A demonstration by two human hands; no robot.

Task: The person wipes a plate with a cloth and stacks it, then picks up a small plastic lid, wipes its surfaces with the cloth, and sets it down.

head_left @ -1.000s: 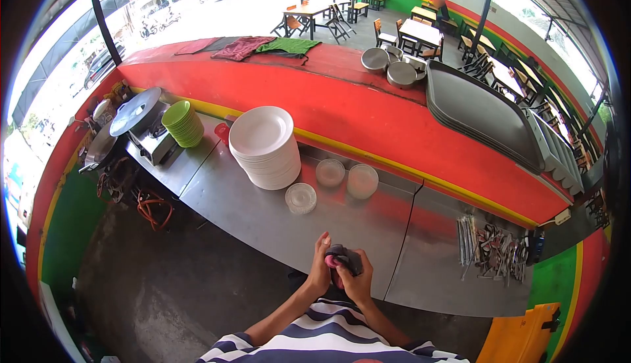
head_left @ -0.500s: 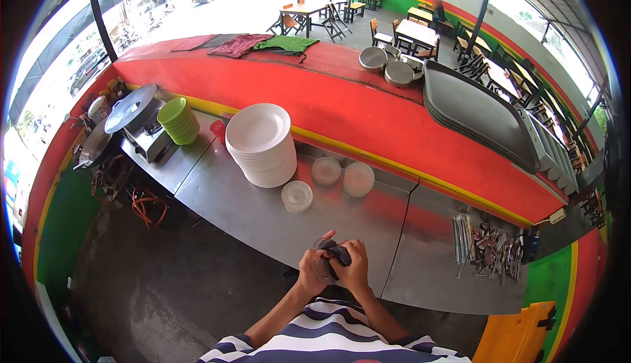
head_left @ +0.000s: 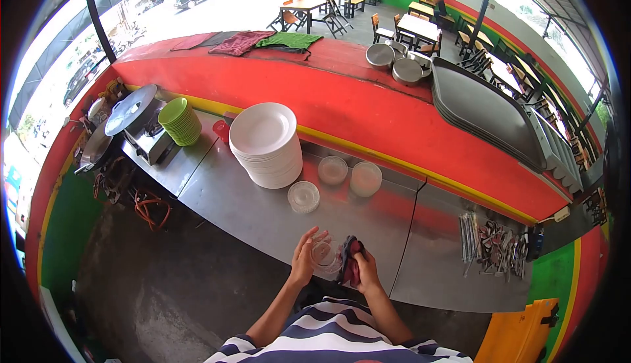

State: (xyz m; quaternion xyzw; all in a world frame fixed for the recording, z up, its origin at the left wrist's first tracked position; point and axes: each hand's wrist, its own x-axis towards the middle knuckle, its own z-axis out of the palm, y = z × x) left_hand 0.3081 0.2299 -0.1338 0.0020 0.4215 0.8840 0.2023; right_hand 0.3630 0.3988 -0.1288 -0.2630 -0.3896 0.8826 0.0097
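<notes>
My left hand holds a small clear bowl by its side, with the open face turned up toward me. Bunched in my right hand is a dark cloth with a dark red part, close to the bowl's right edge. Both hands are in front of my body at the near edge of the steel counter. Just beyond them stand clear small bowls, with two more groups, one of clear bowls and a taller stack, behind.
A tall stack of white plates and green bowls stand on the left, near a stove. Cutlery lies at the right. Along the red ledge are cloths, metal pots and grey trays.
My right hand with the cloth has come out of the bowl and moved right. The bowl now faces up in my left hand, whose fingers have opened out along its side.
</notes>
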